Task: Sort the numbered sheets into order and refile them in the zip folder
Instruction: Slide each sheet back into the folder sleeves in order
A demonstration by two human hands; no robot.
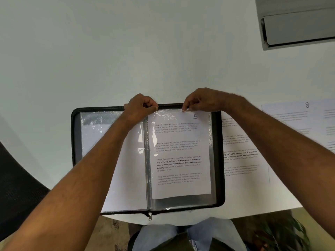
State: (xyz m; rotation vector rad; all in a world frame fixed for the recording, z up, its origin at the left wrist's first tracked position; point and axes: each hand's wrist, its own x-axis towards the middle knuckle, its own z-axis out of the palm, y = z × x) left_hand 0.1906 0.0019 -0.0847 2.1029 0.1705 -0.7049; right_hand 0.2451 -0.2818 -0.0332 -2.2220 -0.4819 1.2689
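A black zip folder [219, 160] lies open on the white table in front of me. Its right-hand clear sleeve [181, 202] holds the printed sheet marked 5 [181, 154]. My left hand [140, 107] pinches the sleeve's top edge near the spine, fingers curled. My right hand [201, 100] pinches the top edge near the number 5. The left-hand sleeve [94, 131] holds a white sheet, partly hidden under my left forearm. To the right of the folder lie more printed sheets [241, 156], one marked 8 [293, 116].
A grey closed laptop or case [297, 24] sits at the table's far right corner. A dark chair [16, 182] stands at the left edge. The table's front edge curves just below the folder, above my lap. The zip pull [150, 216] hangs over it.
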